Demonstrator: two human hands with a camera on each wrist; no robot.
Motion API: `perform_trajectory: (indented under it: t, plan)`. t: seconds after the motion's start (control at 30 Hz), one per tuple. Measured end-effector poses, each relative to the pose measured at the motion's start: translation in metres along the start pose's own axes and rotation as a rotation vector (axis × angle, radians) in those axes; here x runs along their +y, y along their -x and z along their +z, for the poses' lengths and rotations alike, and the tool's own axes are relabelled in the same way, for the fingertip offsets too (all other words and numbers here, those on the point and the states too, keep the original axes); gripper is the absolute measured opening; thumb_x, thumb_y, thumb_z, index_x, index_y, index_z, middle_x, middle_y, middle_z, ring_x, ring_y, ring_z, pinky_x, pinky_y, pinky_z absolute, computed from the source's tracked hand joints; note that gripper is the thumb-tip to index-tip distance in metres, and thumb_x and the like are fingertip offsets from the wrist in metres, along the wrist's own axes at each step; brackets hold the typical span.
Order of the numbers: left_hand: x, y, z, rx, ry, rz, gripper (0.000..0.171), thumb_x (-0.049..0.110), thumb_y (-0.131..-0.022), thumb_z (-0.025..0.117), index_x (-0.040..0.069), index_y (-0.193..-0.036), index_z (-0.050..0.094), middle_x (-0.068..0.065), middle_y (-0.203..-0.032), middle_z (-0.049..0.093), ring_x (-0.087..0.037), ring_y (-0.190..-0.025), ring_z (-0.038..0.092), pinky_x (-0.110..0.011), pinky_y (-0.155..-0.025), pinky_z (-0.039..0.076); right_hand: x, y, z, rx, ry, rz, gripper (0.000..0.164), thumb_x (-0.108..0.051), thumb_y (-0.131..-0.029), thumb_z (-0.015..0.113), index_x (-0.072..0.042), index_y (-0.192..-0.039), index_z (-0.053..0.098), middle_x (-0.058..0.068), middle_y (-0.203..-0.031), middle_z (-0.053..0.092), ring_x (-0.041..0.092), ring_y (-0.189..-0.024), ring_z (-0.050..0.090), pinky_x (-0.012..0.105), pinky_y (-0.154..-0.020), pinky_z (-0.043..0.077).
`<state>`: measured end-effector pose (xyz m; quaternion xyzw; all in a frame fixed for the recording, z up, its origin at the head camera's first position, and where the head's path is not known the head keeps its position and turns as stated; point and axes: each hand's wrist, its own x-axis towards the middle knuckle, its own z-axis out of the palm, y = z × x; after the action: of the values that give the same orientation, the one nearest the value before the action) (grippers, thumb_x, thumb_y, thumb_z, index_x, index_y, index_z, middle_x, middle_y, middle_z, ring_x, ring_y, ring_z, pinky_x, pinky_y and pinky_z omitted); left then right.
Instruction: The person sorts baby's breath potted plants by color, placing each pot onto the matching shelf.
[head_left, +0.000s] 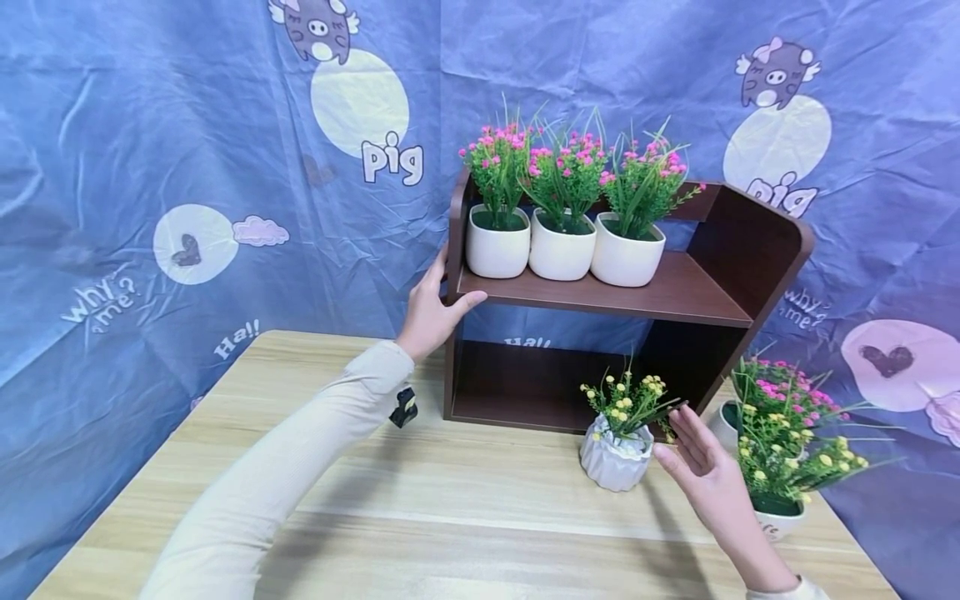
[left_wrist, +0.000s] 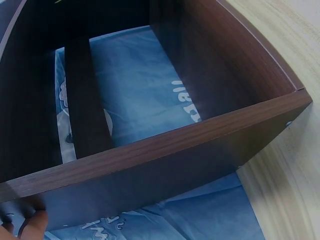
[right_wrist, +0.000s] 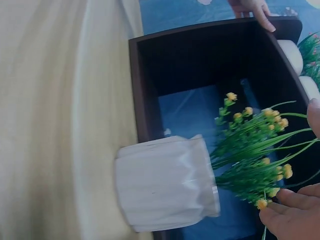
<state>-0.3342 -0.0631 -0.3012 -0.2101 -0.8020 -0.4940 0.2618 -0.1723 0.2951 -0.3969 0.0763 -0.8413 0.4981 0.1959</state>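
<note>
A dark brown two-tier shelf [head_left: 600, 304] stands on the table. My left hand [head_left: 435, 312] holds its left side panel, thumb over the front edge and fingers along the outside; in the left wrist view a few fingers [left_wrist: 34, 226] show against that panel. In front of the lower tier sits a white fluted pot with yellow flowers [head_left: 617, 450]. My right hand [head_left: 708, 467] is just right of this pot, fingers extended and slightly apart. The right wrist view shows its fingertips [right_wrist: 272, 215] by the yellow blooms, the white pot [right_wrist: 167, 185] beside them.
Three white pots with pink flowers [head_left: 562, 246] line the upper tier. More potted plants [head_left: 780, 517], pink and yellow, stand right of the shelf. A small black object [head_left: 403, 408] lies near my left wrist. Blue printed cloth [head_left: 225, 125] hangs behind the wooden table [head_left: 480, 533].
</note>
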Motion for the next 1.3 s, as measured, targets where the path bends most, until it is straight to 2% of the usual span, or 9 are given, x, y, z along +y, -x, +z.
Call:
perform_trajectory:
  t: [0.37, 0.63, 0.77, 0.87, 0.93, 1.03, 1.1, 1.17, 1.3]
  plan:
    - [-0.003, 0.000, 0.000, 0.006, -0.004, 0.004, 0.090, 0.034, -0.084, 0.074, 0.012, -0.154, 0.022, -0.007, -0.152, 0.036, -0.023, -0.133, 0.043, -0.039, -0.107, 0.037, 0.020, 0.005, 0.012, -0.010, 0.018, 0.116, 0.072, -0.009, -0.093, 0.063, 0.008, -0.148, 0.021, 0.030, -0.145, 0.035, -0.005, -0.120, 0.042, 0.003, -0.090, 0.035]
    - [-0.003, -0.001, 0.000, 0.012, 0.004, 0.016, 0.091, 0.035, -0.083, 0.075, 0.013, -0.154, 0.022, -0.007, -0.152, 0.037, -0.022, -0.133, 0.043, -0.039, -0.106, 0.037, 0.034, 0.006, 0.022, -0.036, -0.104, 0.148, 0.074, -0.005, -0.091, 0.064, 0.010, -0.148, 0.018, 0.036, -0.145, 0.029, -0.021, -0.107, 0.039, 0.003, -0.089, 0.035]
    - [-0.003, -0.001, 0.000, 0.013, 0.005, 0.015, 0.091, 0.034, -0.083, 0.075, 0.012, -0.154, 0.022, -0.007, -0.152, 0.037, -0.023, -0.132, 0.044, -0.039, -0.106, 0.038, 0.038, 0.005, 0.028, -0.055, -0.118, 0.201, 0.079, -0.005, -0.091, 0.065, 0.008, -0.150, 0.015, 0.037, -0.146, 0.025, 0.013, -0.127, 0.042, 0.004, -0.088, 0.035]
    - [-0.004, -0.001, 0.000, 0.015, 0.007, 0.016, 0.091, 0.034, -0.083, 0.075, 0.012, -0.154, 0.022, -0.007, -0.151, 0.037, -0.023, -0.132, 0.044, -0.039, -0.106, 0.038, 0.039, 0.003, 0.032, -0.063, -0.136, 0.227, 0.083, -0.004, -0.089, 0.066, 0.008, -0.150, 0.011, 0.039, -0.146, 0.024, 0.042, -0.130, 0.029, 0.004, -0.088, 0.035]
    - [-0.004, -0.001, 0.000, 0.016, 0.008, 0.015, 0.091, 0.034, -0.083, 0.075, 0.012, -0.154, 0.022, -0.007, -0.151, 0.037, -0.023, -0.132, 0.044, -0.039, -0.106, 0.038, 0.040, 0.002, 0.035, -0.066, -0.146, 0.240, 0.086, -0.003, -0.088, 0.067, 0.008, -0.150, 0.009, 0.039, -0.145, 0.024, 0.046, -0.130, 0.028, 0.004, -0.087, 0.037]
    - [-0.004, -0.001, 0.000, 0.013, 0.005, 0.009, 0.091, 0.034, -0.084, 0.075, 0.012, -0.154, 0.022, -0.007, -0.152, 0.037, -0.022, -0.132, 0.044, -0.039, -0.106, 0.038, 0.044, 0.001, 0.038, -0.075, -0.132, 0.244, 0.091, -0.003, -0.086, 0.069, 0.007, -0.151, 0.006, 0.041, -0.143, 0.028, 0.021, -0.121, 0.053, 0.004, -0.084, 0.040]
    - [-0.004, -0.001, 0.001, 0.011, 0.005, 0.005, 0.091, 0.035, -0.084, 0.075, 0.012, -0.154, 0.022, -0.007, -0.153, 0.035, -0.022, -0.133, 0.043, -0.039, -0.107, 0.037, 0.046, 0.001, 0.040, -0.081, -0.111, 0.249, 0.095, -0.005, -0.086, 0.071, 0.006, -0.151, 0.003, 0.040, -0.141, 0.032, -0.001, -0.109, 0.055, 0.004, -0.082, 0.041]
    - [-0.004, -0.001, 0.001, 0.009, 0.002, 0.002, 0.091, 0.035, -0.084, 0.074, 0.012, -0.154, 0.021, -0.007, -0.153, 0.034, -0.022, -0.134, 0.042, -0.039, -0.107, 0.037, 0.049, -0.001, 0.042, -0.085, -0.078, 0.248, 0.098, -0.008, -0.085, 0.073, 0.006, -0.151, 0.002, 0.039, -0.140, 0.035, -0.007, -0.104, 0.051, 0.004, -0.083, 0.040]
    - [-0.004, -0.001, 0.001, 0.009, 0.001, 0.002, 0.090, 0.035, -0.084, 0.074, 0.011, -0.154, 0.022, -0.007, -0.153, 0.034, -0.023, -0.134, 0.041, -0.039, -0.107, 0.036, 0.052, -0.001, 0.045, -0.093, 0.001, 0.270, 0.106, -0.014, -0.082, 0.077, 0.004, -0.151, -0.001, 0.038, -0.144, 0.029, 0.033, -0.127, 0.044, 0.025, -0.104, 0.037]
